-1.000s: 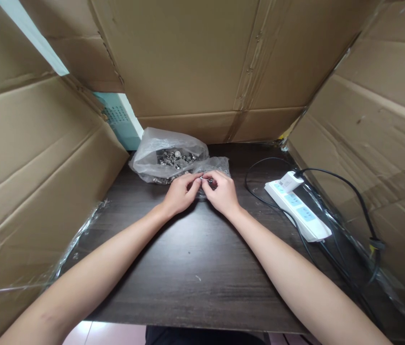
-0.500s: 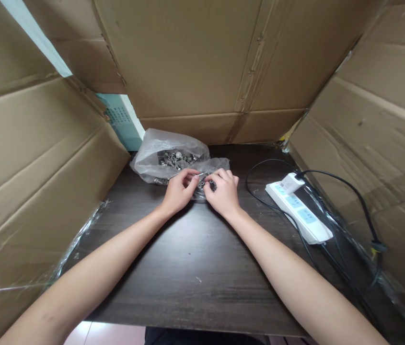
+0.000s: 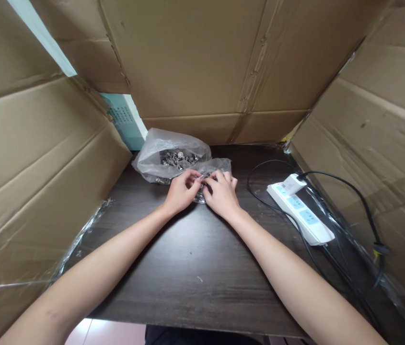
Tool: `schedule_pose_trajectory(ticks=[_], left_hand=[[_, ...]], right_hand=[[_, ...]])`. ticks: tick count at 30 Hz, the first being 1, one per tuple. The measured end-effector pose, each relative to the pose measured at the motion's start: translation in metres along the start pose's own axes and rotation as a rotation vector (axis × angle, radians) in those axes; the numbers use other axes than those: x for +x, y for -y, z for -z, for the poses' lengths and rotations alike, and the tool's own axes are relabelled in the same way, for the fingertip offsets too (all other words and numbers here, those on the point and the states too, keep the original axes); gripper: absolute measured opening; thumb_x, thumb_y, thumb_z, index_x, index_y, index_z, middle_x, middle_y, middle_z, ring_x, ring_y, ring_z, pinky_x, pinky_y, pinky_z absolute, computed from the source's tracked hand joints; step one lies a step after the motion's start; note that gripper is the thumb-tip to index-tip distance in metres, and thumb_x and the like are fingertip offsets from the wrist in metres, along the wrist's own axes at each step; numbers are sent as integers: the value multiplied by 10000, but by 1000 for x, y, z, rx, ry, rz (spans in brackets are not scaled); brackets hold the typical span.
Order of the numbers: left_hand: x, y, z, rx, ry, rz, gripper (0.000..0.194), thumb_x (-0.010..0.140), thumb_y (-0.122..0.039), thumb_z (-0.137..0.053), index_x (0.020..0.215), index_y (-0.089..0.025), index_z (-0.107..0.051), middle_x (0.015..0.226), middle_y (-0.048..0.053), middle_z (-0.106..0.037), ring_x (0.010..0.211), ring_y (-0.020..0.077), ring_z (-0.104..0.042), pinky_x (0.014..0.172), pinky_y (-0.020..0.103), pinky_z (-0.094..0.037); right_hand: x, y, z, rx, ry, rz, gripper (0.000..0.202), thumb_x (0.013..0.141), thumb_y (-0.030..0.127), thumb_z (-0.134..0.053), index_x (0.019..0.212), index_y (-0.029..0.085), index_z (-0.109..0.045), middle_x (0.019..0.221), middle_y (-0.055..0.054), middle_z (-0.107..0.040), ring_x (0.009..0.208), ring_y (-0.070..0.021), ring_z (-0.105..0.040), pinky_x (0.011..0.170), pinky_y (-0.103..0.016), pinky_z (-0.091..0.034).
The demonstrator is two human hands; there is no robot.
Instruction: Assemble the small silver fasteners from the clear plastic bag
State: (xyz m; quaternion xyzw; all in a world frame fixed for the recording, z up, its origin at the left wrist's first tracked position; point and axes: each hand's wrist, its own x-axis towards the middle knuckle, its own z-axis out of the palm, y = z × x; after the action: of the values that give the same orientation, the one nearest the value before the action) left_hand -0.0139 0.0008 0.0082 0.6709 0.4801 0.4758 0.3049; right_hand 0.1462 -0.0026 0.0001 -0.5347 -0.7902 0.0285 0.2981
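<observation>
Near the back of the dark table, a translucent plastic bag (image 3: 168, 139) lies open with many small metal parts (image 3: 179, 158) inside. Just in front of it, my left hand (image 3: 183, 189) pinches a small shiny metal piece (image 3: 203, 176) between thumb and fingers. My right hand (image 3: 222, 190) is beside it, its curled fingertips closed at the same piece. Below the fingers, more metal parts sit in clear plastic (image 3: 199, 197), mostly covered by both hands. The exact shape of the held piece is too small to tell.
At the right stands a white power strip (image 3: 306, 218) with a plug and black cables (image 3: 353, 189). Cardboard walls (image 3: 188, 57) enclose the table (image 3: 188, 278) at the back and on both sides. A pale green object (image 3: 121, 115) shows through a gap at the back left.
My right hand's fingertips have moved up and left to meet the metal piece at my left fingertips. The whole view has shifted slightly.
</observation>
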Motion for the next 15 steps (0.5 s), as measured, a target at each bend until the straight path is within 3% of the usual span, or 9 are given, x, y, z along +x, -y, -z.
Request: schedule_pose_trajectory(ticks=[9, 15], left_hand=[[0, 3, -1, 16, 6, -6, 139, 848, -276, -629, 936, -178, -675, 786, 11, -685, 697, 154, -624, 686, 265, -481], [0, 2, -1, 36, 1, -1, 131, 839, -298, -634, 880, -176, -660, 723, -1, -650, 652, 143, -591, 648, 257, -458]], right_hand=[[2, 4, 4, -27, 81, -11, 142, 915, 169, -564, 948, 193, -701, 1094, -115, -706, 1099, -323, -503, 896, -457, -337], [2, 4, 6, 2, 61, -23, 133, 911, 178, -573, 968, 198, -691, 1072, -99, -738, 1077, -304, -531, 890, -432, -311]])
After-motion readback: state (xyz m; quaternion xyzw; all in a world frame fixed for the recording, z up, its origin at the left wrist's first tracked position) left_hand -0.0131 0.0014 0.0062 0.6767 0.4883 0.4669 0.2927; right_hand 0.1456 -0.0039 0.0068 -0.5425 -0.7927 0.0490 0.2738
